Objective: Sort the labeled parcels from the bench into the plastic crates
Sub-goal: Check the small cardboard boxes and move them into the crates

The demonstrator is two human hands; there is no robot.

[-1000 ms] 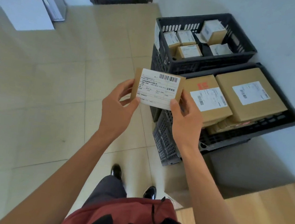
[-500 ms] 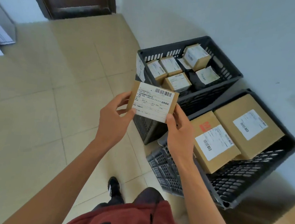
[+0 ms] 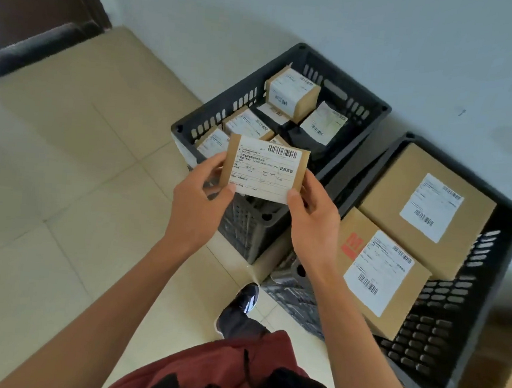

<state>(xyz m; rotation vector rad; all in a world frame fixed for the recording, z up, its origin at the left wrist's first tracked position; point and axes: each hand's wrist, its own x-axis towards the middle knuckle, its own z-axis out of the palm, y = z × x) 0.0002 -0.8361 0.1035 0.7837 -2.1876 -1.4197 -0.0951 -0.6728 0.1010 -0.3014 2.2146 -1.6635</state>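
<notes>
A small brown parcel [image 3: 264, 168] with a white barcode label is held up between both hands, label facing me. My left hand [image 3: 199, 206] pinches its lower left corner and my right hand [image 3: 315, 222] its lower right corner. Just behind it stands a dark plastic crate [image 3: 362, 99] holding several small labeled parcels [image 3: 291, 93]. To the right, a second dark crate [image 3: 486, 310] holds two large brown labeled boxes [image 3: 426, 208].
Both crates stand on the beige tiled floor [image 3: 60, 223] against a pale wall [image 3: 356, 26]. A dark door [image 3: 32, 7] is at the far left. My dark shoe [image 3: 243, 301] is on the floor beside the crates.
I have stepped closer to the crates and the view has tilted down over them. The parcel stays held in both hands, now in front of the small-parcel crate.
</notes>
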